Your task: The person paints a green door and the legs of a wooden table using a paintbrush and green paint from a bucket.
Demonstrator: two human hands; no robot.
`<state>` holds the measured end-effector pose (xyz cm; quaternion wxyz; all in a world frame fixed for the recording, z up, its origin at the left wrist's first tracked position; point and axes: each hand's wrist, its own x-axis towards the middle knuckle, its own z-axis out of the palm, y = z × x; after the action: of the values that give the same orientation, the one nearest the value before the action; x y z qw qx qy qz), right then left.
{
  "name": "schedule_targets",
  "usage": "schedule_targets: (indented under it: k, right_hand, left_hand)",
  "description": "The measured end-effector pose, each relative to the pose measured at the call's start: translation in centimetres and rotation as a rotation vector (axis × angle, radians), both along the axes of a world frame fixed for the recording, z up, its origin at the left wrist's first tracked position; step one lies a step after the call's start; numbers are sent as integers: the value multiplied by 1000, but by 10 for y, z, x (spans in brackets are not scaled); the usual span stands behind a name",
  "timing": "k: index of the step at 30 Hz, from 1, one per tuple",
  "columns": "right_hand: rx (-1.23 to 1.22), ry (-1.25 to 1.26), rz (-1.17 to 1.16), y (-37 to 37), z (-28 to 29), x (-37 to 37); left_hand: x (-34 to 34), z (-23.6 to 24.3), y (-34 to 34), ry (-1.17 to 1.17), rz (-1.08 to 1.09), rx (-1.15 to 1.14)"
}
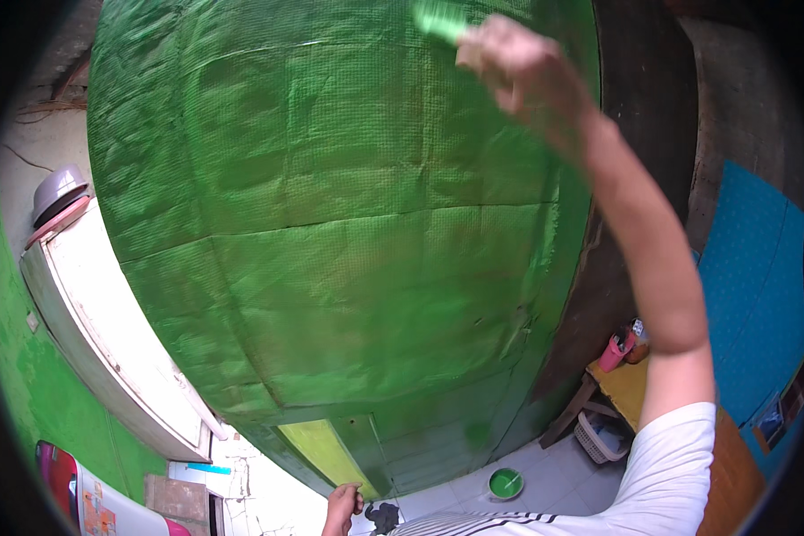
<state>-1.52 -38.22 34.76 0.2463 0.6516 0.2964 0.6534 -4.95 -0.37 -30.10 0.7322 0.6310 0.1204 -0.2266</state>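
My right hand (518, 67) is raised high in the head view, blurred, gripping a brush (438, 20) with green paint on its bristles, against the upper part of a large green panel (348, 286) with a wrinkled, textured covering. At the bottom, my left hand (344, 507) is low by a pale yellow-green strip (317, 447), its fingers curled; whether they hold anything I cannot make out. A small tub of green paint (500, 485) with a stick in it sits on the tiled floor below the panel.
A pale cabinet or door (107, 313) stands left, with basins (58, 192) on top. At lower left is a white-and-red appliance (107, 500). On the right are a wooden table (616, 384), a pink container (612, 355), a basket (594, 433) and a blue wall panel (750, 286). A dark cloth (384, 516) lies below.
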Motion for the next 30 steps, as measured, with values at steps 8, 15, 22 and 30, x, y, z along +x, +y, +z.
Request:
schedule_targets:
  k: [8,15,22,30]
  right_hand:
    - [163,696,156,-12,-140,-66]
    - [201,485,274,-92,2,-61]
    - [360,20,162,-109,111,-66]
    - [188,276,107,-149,-18,-47]
  left_hand:
    - [6,7,-34,7,-23,101]
    - [-1,17,-61,-63,-59,156]
    - [-6,-25,-82,-61,-10,99]
    - [-16,-4,-93,-49,1,214]
